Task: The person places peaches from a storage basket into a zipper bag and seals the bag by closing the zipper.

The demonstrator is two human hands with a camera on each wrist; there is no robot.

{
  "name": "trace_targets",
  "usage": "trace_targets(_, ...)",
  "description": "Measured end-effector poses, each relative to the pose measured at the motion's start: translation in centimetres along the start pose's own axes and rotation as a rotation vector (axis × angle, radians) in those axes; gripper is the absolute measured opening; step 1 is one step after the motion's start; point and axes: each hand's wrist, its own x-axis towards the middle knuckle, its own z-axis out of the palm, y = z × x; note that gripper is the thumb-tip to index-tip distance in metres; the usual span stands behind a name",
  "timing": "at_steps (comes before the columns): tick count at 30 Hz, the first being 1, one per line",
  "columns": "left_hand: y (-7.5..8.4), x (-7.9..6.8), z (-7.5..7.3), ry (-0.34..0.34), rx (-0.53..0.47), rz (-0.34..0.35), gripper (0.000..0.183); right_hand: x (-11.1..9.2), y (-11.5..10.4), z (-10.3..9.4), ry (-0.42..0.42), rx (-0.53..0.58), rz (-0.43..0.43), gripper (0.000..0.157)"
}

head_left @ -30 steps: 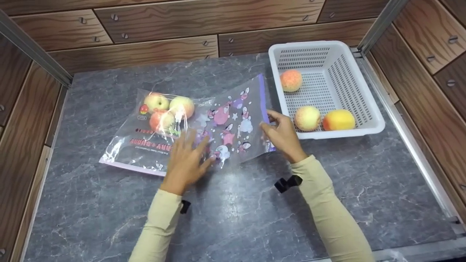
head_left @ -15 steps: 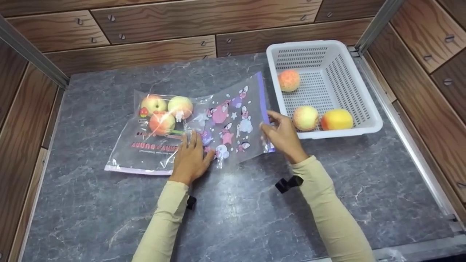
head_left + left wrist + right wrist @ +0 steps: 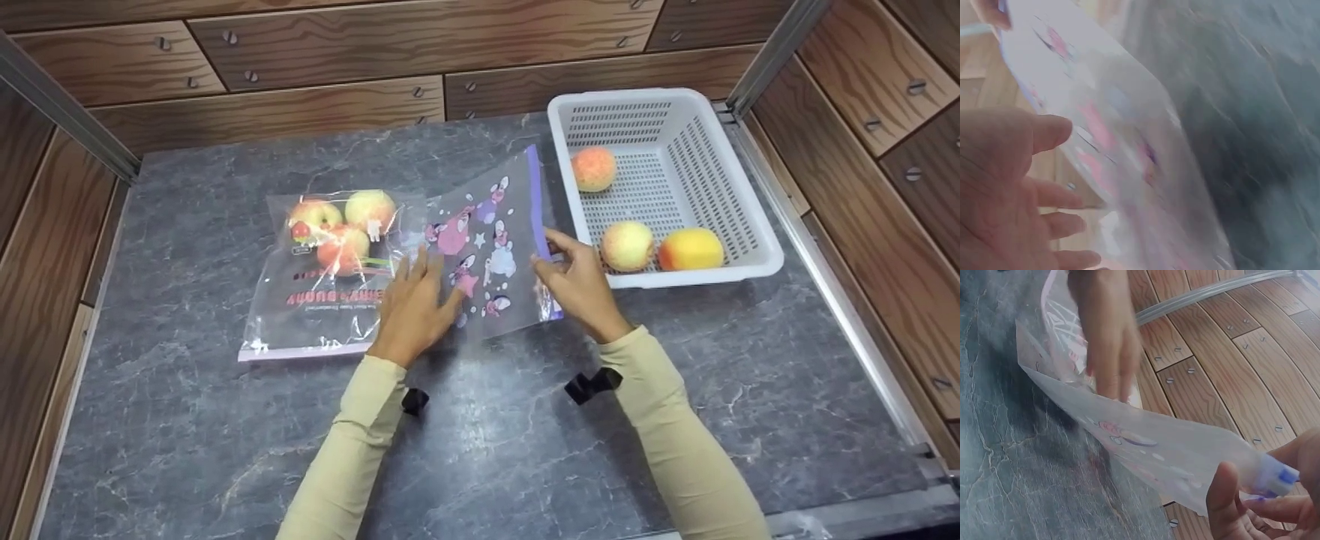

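Note:
In the head view, my right hand (image 3: 581,289) pinches the purple top edge of a clear zip bag (image 3: 487,255) printed with pink and purple cartoon figures. The right wrist view shows the purple zip (image 3: 1278,475) between thumb and fingers. Over the left part of that printed bag lies my left hand (image 3: 416,307), its fingers fairly straight; in the left wrist view they are spread beside the film. Left of it, a second clear bag (image 3: 281,319) with a pink edge holds three red-and-yellow round fruits (image 3: 343,250), apples or peaches. The bags overlap near my left fingers.
A white slotted basket (image 3: 750,187) stands at the right, close to my right hand. Inside are a reddish round fruit (image 3: 594,169), a paler one (image 3: 628,246) and a yellow mango-like fruit (image 3: 691,249). Wood-patterned panels (image 3: 315,45) border the grey marbled table (image 3: 187,442).
My left hand has moved right and slightly away from me. The pink edge of the fruit-filled bag has shifted right. My right hand stays on the purple edge.

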Motion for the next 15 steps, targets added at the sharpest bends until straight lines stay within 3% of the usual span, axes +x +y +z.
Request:
trace_targets(3,2.0,-0.4,-0.3,0.101,-0.179,0.124,0.049,0.0,-0.1,0.2,-0.008,0.01,-0.029,0.05)
trace_targets(6,4.0,-0.4,-0.3,0.096,-0.431,0.193,0.045,-0.1,-0.1,0.6,-0.046,0.039,-0.046,0.056)
trace_targets(8,5.0,0.0,-0.2,0.054,-0.567,0.178,0.047,-0.2,-0.1,0.7,-0.068,0.047,-0.046,0.06)
trace_targets(11,5.8,0.7,0.1,0.016,-0.683,0.111,0.049,-0.4,-0.2,1.0,-0.13,0.055,-0.042,0.065)
trace_targets(15,5.9,1.3,0.3,0.025,-0.813,0.044,0.048,-0.7,-0.2,1.2,-0.206,0.019,-0.067,0.063)
